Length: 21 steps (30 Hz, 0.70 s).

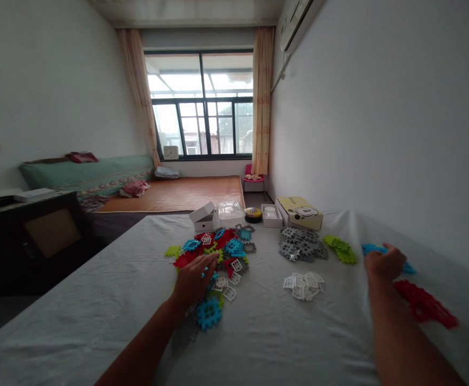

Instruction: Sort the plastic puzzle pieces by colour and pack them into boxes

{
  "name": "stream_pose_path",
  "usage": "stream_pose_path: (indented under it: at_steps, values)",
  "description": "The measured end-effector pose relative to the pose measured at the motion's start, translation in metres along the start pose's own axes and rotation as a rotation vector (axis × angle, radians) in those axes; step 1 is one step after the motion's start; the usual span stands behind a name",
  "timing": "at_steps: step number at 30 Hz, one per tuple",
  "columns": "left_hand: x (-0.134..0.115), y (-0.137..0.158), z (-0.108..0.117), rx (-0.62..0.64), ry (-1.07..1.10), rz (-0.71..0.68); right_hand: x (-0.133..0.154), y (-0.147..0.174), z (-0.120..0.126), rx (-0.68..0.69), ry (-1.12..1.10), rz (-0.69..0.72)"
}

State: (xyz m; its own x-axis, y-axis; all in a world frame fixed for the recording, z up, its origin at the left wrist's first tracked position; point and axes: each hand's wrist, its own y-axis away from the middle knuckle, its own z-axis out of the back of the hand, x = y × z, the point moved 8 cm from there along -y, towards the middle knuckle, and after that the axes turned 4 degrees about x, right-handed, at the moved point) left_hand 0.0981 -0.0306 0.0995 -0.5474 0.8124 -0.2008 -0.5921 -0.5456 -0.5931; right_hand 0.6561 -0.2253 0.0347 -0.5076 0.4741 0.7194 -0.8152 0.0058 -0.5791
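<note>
My left hand (195, 280) reaches into a mixed pile of notched plastic building pieces, fingers stretched out over red, blue and yellow-green ones. A blue square building piece (209, 313) lies at the pile's near end, and a red building piece (184, 259) shows beside my fingers. Over on the right, my right hand (385, 262) is curled down at a small group of blue building pieces (408, 267); its fingertips are partly hidden, with blue showing on both sides. Just nearer lies a group of red building pieces (425, 304).
Grey pieces (302, 245), yellow-green pieces (340, 250) and white window-like pieces (305, 285) lie in separate groups on the white tablecloth (258, 338). Behind stand a yellow box (301, 213), a round tin (253, 215), a clear container (230, 212) and white boxes (203, 217). A wall runs along the right.
</note>
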Motion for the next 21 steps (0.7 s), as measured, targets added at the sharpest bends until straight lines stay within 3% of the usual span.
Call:
stream_pose_path:
  at_steps: [4,7,10,21]
  values:
    - [0.021,-0.001,0.003,0.025,-0.036,0.133,0.054,0.019,-0.007,0.047,-0.056,0.25]
    - [0.02,0.003,-0.012,0.238,-0.052,0.089,0.099,0.046,-0.012,0.095,-0.116,0.472]
    - [0.018,0.01,-0.025,0.417,-0.085,0.076,0.13,0.072,-0.019,0.178,-0.162,0.573]
    - [0.012,0.006,-0.033,0.338,-0.018,0.001,0.221,0.173,-0.019,0.649,-0.246,0.789]
